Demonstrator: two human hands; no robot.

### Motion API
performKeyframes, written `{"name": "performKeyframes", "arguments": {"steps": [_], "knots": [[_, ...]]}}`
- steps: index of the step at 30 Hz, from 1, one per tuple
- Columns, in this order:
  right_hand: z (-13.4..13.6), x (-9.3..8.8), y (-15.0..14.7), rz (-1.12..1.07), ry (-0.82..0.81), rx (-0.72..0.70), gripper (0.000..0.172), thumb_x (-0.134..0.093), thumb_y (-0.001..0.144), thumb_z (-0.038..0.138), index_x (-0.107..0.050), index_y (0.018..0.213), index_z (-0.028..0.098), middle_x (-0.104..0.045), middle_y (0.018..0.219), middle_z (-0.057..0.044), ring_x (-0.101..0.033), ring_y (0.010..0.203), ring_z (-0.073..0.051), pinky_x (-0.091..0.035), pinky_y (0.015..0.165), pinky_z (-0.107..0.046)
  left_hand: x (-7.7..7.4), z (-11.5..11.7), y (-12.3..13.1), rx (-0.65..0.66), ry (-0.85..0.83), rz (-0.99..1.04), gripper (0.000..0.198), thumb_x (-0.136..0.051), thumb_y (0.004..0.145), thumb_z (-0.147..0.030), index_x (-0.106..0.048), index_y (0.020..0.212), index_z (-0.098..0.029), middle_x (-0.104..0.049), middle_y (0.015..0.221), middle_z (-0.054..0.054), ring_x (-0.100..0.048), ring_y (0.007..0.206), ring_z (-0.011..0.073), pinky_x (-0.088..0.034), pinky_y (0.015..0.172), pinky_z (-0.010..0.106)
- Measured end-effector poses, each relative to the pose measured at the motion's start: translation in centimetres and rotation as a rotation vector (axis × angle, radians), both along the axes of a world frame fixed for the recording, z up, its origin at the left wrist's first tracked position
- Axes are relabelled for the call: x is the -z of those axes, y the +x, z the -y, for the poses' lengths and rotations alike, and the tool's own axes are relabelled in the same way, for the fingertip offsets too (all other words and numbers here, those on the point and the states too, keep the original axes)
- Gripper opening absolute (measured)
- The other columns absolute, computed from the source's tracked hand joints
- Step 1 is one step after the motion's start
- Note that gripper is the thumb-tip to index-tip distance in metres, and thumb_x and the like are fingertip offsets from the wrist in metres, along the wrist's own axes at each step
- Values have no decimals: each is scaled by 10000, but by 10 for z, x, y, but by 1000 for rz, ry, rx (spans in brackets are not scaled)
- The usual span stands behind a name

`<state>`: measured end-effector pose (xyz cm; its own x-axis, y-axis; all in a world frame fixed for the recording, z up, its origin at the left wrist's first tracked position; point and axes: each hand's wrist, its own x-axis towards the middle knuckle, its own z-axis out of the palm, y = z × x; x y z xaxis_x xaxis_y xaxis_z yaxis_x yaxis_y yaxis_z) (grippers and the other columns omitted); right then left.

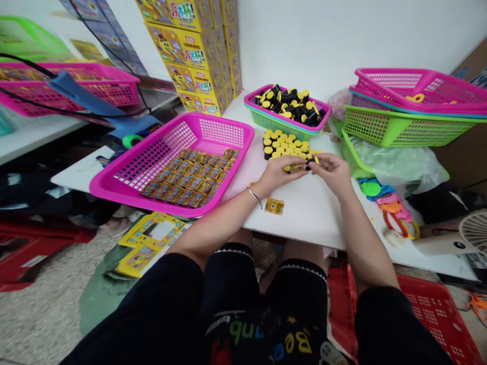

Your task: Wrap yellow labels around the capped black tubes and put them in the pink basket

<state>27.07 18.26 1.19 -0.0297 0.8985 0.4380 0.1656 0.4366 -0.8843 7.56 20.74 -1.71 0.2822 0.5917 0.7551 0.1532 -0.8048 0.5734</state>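
My left hand (280,175) and my right hand (334,173) meet above the white table, fingers closed. Between the fingertips of my right hand is a small black cup with a yellow lid (312,161). A small printed yellow label (293,168) shows at the fingers of my left hand, touching or right beside the cup; which one I cannot tell. Just beyond my hands stand several black cups with yellow lids (285,144) in a cluster. A small stack of printed labels (274,206) lies near my left wrist.
Left of my arm, a pink basket (110,185) holds rows of label-wrapped cups (186,180). Loose cups fill another pink basket (326,117) at the back. Yellow printed boxes (198,56) are stacked by the wall. Nested baskets (403,126) and a small fan (475,228) stand right.
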Motion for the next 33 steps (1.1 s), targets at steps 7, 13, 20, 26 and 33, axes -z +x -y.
{"name": "performKeyframes", "arguments": {"steps": [7,13,20,26,33], "knots": [[1,13,-7,247,140,23,495,-855,673,567,-750,996,207,-705,1032,-77,-693,819,-175,-639,767,-362,-1,3,-3,39,-225,-206,677,-725,831,-213,-464,1456,-195,-739,1205,93,-712,1089,181,-521,952,275],[4,7,0,283,19,-5,578,-833,661,605,-756,1050,185,-729,1029,-83,-694,748,-159,-644,789,-370,-1,2,-1,69,-270,-274,695,-664,889,-256,-359,1512,-218,-744,1058,41,-699,908,145,-505,849,251],[13,2,-18,251,-158,227,558,-858,572,650,-732,815,164,-743,718,-42,-666,569,-162,-581,563,-297,3,3,2,-54,-53,-331,553,-608,937,-212,-455,1468,-200,-699,980,49,-646,983,168,-496,928,305],[10,4,-14,376,-49,338,556,-680,747,738,-713,757,183,-752,767,-95,-695,611,-214,-620,644,-382,2,3,7,-175,-111,-268,665,-653,914,-215,-384,1522,-188,-721,969,40,-673,941,165,-502,906,290],[0,20,-10,719,436,21,563,-692,854,488,-584,1326,202,-638,1344,-163,-575,1320,-305,-473,1147,-529,-8,11,6,-160,-412,43,889,-813,798,-319,-298,1521,-261,-707,888,-3,-720,808,178,-545,804,310]]}}
